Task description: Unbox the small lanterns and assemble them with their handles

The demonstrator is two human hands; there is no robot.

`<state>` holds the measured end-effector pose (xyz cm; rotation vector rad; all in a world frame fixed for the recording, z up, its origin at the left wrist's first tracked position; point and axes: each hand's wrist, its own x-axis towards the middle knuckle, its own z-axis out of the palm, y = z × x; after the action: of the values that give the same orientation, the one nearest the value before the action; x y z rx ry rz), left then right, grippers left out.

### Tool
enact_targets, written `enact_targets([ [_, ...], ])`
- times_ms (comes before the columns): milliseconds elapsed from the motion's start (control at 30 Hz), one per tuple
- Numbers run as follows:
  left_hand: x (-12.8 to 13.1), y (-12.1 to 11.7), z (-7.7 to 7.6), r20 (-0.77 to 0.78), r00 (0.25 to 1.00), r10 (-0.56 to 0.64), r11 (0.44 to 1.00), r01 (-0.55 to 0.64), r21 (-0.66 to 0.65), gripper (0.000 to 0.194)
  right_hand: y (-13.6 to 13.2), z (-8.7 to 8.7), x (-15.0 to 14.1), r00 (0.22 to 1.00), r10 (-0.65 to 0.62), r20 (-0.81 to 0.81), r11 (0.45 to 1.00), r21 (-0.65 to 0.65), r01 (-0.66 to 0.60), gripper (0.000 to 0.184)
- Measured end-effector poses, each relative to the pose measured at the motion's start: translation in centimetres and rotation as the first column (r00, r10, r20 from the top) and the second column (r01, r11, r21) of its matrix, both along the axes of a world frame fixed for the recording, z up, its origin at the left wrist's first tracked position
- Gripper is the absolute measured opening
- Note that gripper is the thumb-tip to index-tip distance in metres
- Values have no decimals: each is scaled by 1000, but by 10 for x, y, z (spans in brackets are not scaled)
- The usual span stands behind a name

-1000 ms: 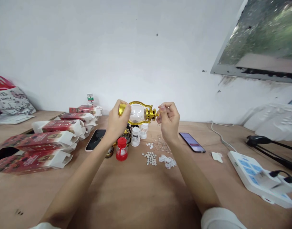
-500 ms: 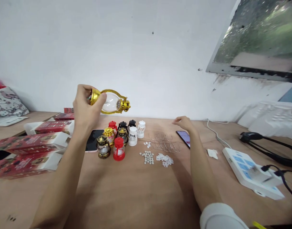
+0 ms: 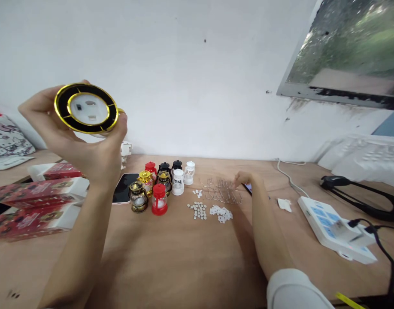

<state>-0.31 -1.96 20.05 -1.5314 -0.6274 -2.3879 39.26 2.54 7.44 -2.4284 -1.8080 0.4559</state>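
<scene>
My left hand (image 3: 77, 143) is raised at the left and grips a gold toy lantern (image 3: 86, 108), whose round black and gold base with a white battery cover faces me. My right hand (image 3: 245, 178) rests low on the wooden table (image 3: 184, 253), fingers curled down at a spread of thin wire hooks (image 3: 221, 193), beside a phone (image 3: 248, 187). What the fingertips touch is hidden. Between the hands stand several small lanterns (image 3: 158, 184) in red, black, white and gold. In front of them lie small round batteries (image 3: 198, 210) and white plastic bits (image 3: 221, 213).
Red and white boxes (image 3: 36, 199) lie stacked at the left, with a second phone (image 3: 124, 187) beside them. A white power strip (image 3: 334, 227) with plugged cables sits at the right, a black stand (image 3: 358, 193) behind it. A printed bag (image 3: 7, 141) lies far left.
My left hand has carried the gold lantern up and to the left, turning its base toward me. My right hand let go of it and dropped to the wire hooks on the table.
</scene>
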Motion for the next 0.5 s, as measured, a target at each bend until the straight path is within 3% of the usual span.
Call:
enact_targets([
  [100,-2,-3,-3,-193,979,65,972,-18,234,56,-5,25,-6,999,-26,39,989,147,20,9],
  [167,1,-6,-7,-410,910,60,989,0,145,57,-13,48,-18,998,-32,61,950,311,12,9],
  [233,8,-7,-12,-603,797,29,1000,-31,7,53,-27,70,-41,998,15,59,855,517,-43,18],
  [267,12,-7,-15,-679,734,20,996,-71,-47,50,-37,79,-57,992,125,21,670,735,-100,18],
  [300,17,-5,-19,-744,668,18,989,-122,-86,48,-48,87,-74,962,273,-4,480,867,-133,17],
  [333,22,-3,-22,-794,608,18,978,-174,-111,47,-60,93,-93,912,410,-5,338,930,-146,15],
  [367,26,-1,-25,-831,556,17,967,-220,-127,47,-70,96,-112,851,525,23,246,953,-177,13],
  [400,30,1,-28,-857,514,13,955,-260,-141,47,-80,98,-129,798,600,61,191,957,-217,11],
  [500,38,4,-33,-894,449,0,940,-304,-153,46,-92,94,-167,756,627,187,96,945,-314,7],
])
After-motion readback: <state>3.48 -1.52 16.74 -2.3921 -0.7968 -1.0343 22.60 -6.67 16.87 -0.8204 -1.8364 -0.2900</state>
